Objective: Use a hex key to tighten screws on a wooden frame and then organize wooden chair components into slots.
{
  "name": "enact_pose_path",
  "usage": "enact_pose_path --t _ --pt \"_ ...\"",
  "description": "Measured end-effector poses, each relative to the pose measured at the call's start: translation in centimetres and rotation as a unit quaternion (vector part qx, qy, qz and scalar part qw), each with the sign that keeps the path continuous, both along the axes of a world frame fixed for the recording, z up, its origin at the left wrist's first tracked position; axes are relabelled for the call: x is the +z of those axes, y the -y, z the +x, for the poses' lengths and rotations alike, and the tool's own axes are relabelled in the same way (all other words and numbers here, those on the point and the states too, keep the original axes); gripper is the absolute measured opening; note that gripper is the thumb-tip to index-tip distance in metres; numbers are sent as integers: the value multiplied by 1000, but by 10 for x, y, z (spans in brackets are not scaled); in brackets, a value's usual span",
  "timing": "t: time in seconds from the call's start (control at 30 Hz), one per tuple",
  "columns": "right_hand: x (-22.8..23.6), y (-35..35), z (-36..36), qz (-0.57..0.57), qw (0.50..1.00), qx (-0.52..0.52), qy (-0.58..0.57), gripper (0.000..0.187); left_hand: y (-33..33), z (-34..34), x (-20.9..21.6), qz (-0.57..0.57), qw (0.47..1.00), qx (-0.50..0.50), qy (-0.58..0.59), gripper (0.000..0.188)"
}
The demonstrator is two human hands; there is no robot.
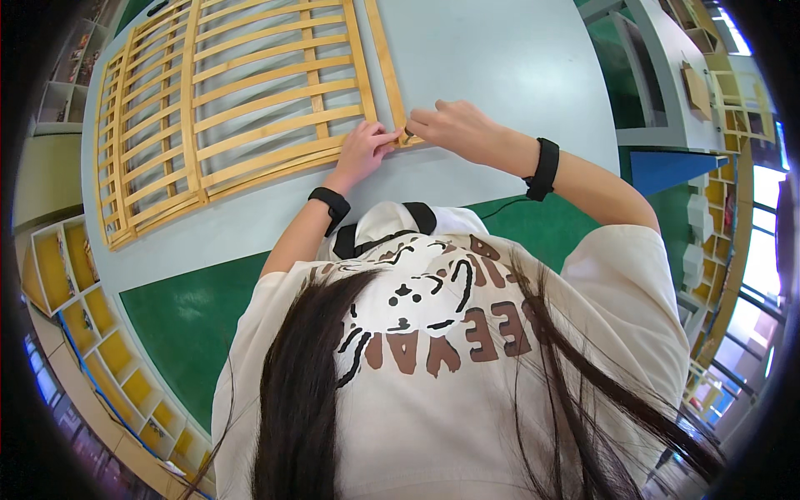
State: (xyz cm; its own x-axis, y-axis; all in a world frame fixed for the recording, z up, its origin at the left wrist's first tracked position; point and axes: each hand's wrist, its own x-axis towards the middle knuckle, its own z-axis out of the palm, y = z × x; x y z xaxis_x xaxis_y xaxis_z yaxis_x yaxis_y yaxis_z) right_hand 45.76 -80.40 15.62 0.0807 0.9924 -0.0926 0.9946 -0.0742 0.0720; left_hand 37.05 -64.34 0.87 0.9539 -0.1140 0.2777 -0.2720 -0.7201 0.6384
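Observation:
A slatted wooden rack point(196, 125) of light wood lies on the pale grey table. Beside its right edge runs a long narrow wooden rail point(385, 62), which meets a short wooden end at the near corner. My left hand point(367, 152) grips the rack's near wooden bar close to that corner, its index finger reaching to the joint. Over the same corner, my right hand point(457, 129) is closed, fingertips pinched together. A small dark piece shows beneath those fingertips, too hidden to name.
The table point(500, 58) stretches beyond and to the right of the rack. Green flooring point(179, 333) shows along its near side. Shelving with yellow compartments point(100, 308) stands at left. A grey frame structure point(679, 75) and a blue panel point(671, 171) are at right.

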Motion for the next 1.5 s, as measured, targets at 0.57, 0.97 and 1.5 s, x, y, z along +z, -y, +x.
enact_pose_path --t 0.57,0.97,1.5 --pt "-11 1 3 215 962 -91 -140 25 2 1 0 10 1000 4 2 31" --pt "-6 -4 -3 136 909 -281 -275 40 0 1 2 -4 1000 -2 -13 29" --pt "7 -25 -8 14 993 -51 -109 21 -2 1 -6 1 1000 -4 1 13"
